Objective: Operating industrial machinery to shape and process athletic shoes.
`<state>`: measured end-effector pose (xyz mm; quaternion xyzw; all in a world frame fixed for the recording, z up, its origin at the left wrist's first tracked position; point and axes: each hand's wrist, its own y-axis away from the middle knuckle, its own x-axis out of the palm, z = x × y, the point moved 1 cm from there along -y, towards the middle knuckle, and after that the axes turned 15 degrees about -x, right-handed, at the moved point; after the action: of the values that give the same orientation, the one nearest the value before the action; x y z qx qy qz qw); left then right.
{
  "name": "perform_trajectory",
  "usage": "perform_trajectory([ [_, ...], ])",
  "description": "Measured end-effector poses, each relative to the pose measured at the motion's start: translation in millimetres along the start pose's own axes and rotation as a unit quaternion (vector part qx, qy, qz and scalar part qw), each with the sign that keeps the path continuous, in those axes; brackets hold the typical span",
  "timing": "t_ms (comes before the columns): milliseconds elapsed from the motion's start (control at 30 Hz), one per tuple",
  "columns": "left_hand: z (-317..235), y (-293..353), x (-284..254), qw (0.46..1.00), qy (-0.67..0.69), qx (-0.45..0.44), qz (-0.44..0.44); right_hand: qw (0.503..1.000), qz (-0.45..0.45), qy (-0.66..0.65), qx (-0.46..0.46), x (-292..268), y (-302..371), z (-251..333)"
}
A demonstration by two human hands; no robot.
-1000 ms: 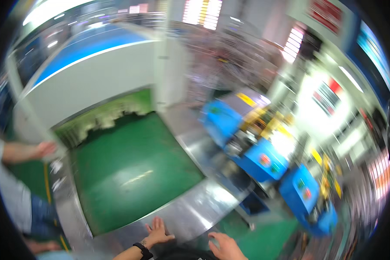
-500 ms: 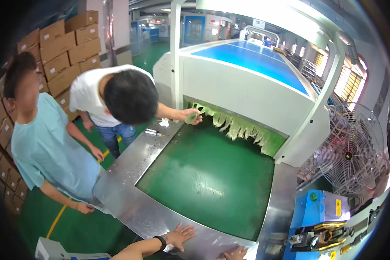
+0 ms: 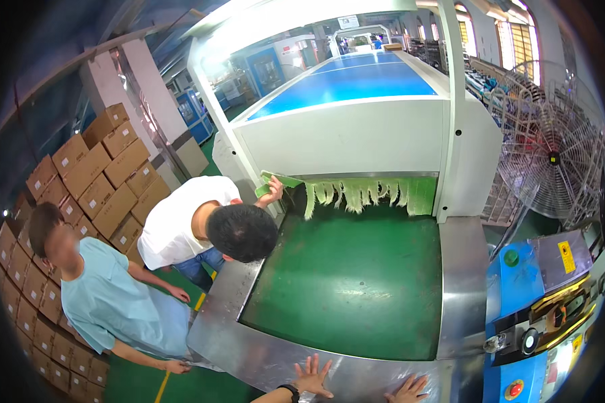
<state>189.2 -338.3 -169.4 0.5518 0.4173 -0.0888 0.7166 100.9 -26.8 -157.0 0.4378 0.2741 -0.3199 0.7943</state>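
Note:
My left hand [image 3: 312, 378], with a dark band on its wrist, rests with fingers spread on the near metal border [image 3: 242, 346] of the conveyor. Beside it, my right hand [image 3: 407, 389] also lies on this metal, fingers apart and holding nothing. Beyond them stretches the green conveyor belt [image 3: 349, 289]. A frayed green curtain [image 3: 420, 195] hangs across the machine's opening. At its left end, the hand [image 3: 270, 193] of a person in a white shirt holds up a flap of green material. That person's head bends low toward the opening, hiding part of the left border.
A person in a light blue shirt [image 3: 124, 295] stands at the left, by stacked cardboard boxes [image 3: 94, 168]. A large wire-guarded fan [image 3: 551, 158] and a blue machine [image 3: 517, 282] with a red button stand at the right. The white machine housing [image 3: 343, 138] rises ahead.
The view has turned, and more of my right hand shows. The person in white leans in more, lifting the green flap at the curtain's left end. My hands remain on the metal.

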Motion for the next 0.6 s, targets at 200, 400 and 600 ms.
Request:
perform_trajectory([
  [200, 1, 9, -5, 0.998, 0.044, 0.029, -0.02, 1.0, 0.0, 0.029, 0.012, 1, -4, -2],
  [400, -2, 17, -14, 0.984, 0.151, 0.089, -0.012, 0.999, -0.023, 0.02, 0.01, 1, -5, -5],
  [600, -2, 26, -20, 0.976, 0.17, 0.131, -0.046, 0.999, -0.036, 0.031, 0.001, 3, -5, -9],
])
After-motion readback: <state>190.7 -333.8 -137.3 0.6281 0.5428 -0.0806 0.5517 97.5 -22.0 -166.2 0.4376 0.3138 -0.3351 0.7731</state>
